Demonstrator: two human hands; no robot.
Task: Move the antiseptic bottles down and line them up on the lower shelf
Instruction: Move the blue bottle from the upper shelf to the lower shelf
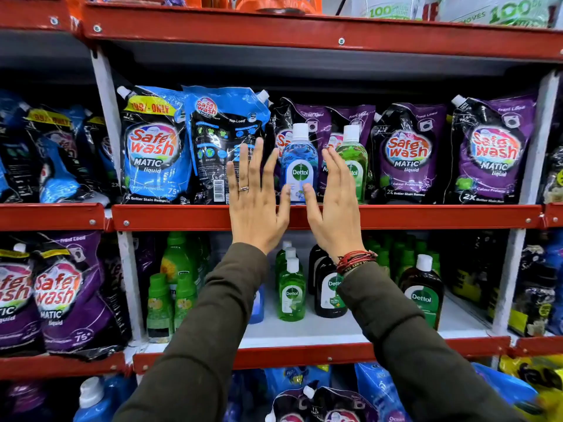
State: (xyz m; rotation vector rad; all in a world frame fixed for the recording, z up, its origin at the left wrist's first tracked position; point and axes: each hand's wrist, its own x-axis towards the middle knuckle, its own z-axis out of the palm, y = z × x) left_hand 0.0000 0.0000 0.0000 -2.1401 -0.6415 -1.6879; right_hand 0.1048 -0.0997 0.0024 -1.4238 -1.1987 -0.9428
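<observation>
A blue antiseptic bottle [300, 161] with a white cap stands on the upper red shelf [170, 217]. A green antiseptic bottle [355, 161] stands just right of it. My left hand [256, 202] is spread flat to the left of the blue bottle, thumb tip at its lower label. My right hand [333, 205] is spread between the two bottles, thumb tip at the blue bottle's base and fingers across the green one. Neither hand grips anything. On the lower shelf [304, 330] stand a green bottle [291, 292] and dark brown bottles [422, 292].
Detergent pouches [154, 147] fill the upper shelf behind and beside the two bottles. Small green bottles [170, 293] crowd the lower shelf's left side. White uprights [106, 99] divide the bays. More pouches and blue bottles sit on the shelf below.
</observation>
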